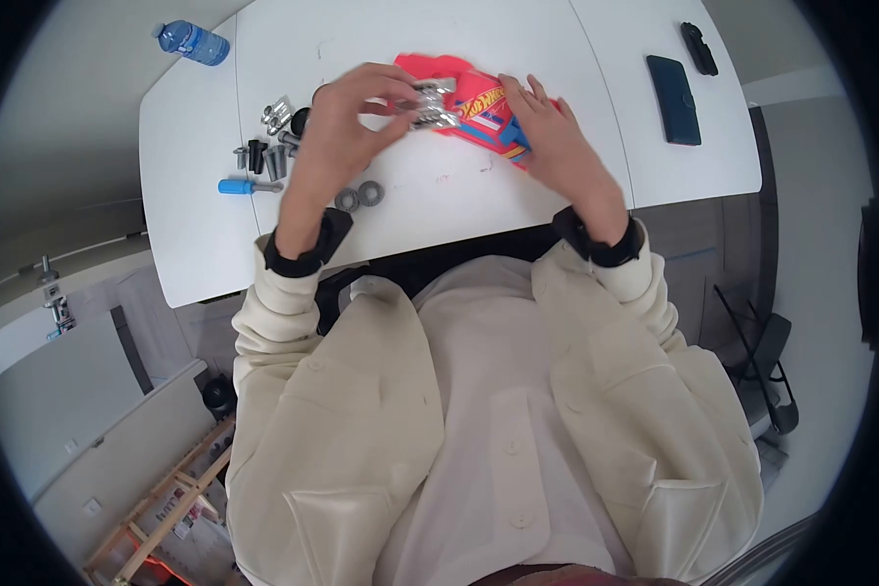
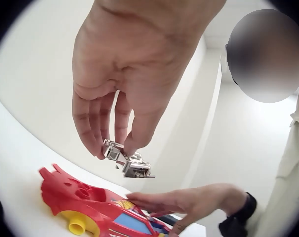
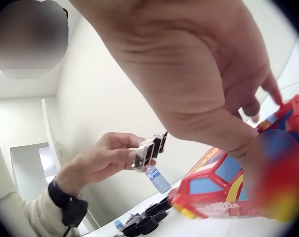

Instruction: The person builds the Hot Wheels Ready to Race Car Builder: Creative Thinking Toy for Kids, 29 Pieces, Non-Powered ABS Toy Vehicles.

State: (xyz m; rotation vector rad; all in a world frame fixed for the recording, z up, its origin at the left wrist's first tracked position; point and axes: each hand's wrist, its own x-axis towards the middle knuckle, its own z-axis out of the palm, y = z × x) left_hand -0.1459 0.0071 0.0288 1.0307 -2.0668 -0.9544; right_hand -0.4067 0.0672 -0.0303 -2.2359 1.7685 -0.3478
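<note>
My left hand (image 1: 342, 127) pinches a chrome-silver toy engine part (image 2: 135, 166) between thumb and fingertips. It is raised above the table, beside a red toy car body (image 1: 438, 66). The car carries a yellow logo, blue windows and a yellow round piece (image 2: 77, 226) low on its side. My right hand (image 1: 565, 146) grips the car at its other end, the thumb on the near side and fingers across the far side. Part of the car is hidden under that hand.
Left on the white table (image 1: 459, 210) are a blue-handled screwdriver (image 1: 239, 187), grey and black plastic pieces (image 1: 275, 162), more chrome parts (image 1: 277, 112) and two grey rings (image 1: 370, 192). A water bottle (image 1: 193, 42) lies at the far left; a dark phone case (image 1: 673, 100) at right.
</note>
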